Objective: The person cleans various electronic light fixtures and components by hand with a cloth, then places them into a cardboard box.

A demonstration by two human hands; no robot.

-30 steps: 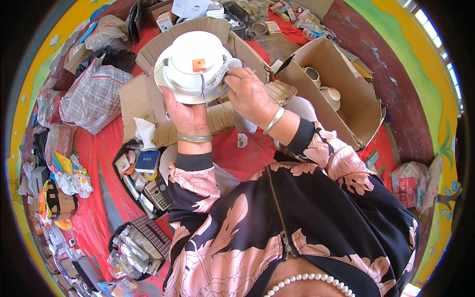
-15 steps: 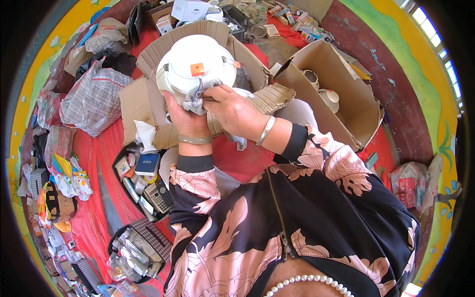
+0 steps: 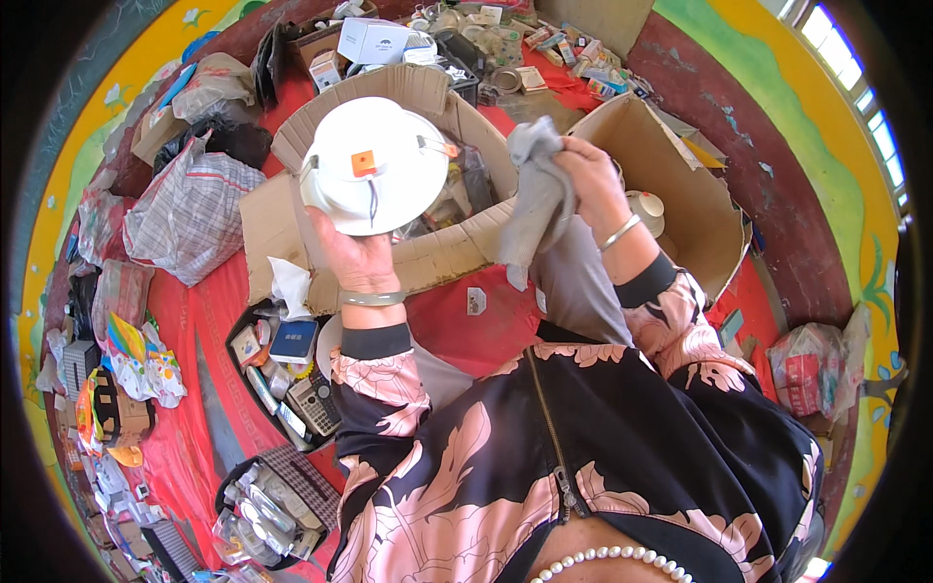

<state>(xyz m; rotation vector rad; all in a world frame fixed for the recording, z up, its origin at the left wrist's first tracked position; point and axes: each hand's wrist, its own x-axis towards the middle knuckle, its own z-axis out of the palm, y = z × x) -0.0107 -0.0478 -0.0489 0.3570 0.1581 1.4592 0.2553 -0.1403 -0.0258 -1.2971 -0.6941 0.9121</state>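
My left hand (image 3: 358,260) holds up a round white downlight (image 3: 384,199) by its near rim. Its back faces me, with an orange label, a short dark wire and spring clips at the sides. Pinched in my right hand (image 3: 595,183) is a grey cloth (image 3: 542,199), which hangs down in folds, apart from the lamp. Behind the lamp stands an open cardboard box (image 3: 476,255), with clear plastic bags inside. To the right, a second open cardboard box (image 3: 705,209) contains white lamp parts (image 3: 645,209).
On the left lie a checked woven bag (image 3: 190,219) and a dark tray (image 3: 243,358) with a calculator (image 3: 313,403). A basket of wrapped items (image 3: 316,481) sits nearer. Small boxes (image 3: 583,58) crowd the far side, and a plastic bag (image 3: 807,374) rests at the right.
My right hand has drawn the cloth off the lamp and swung it to the right. The lamp, still in my left hand, has shifted slightly nearer and left.
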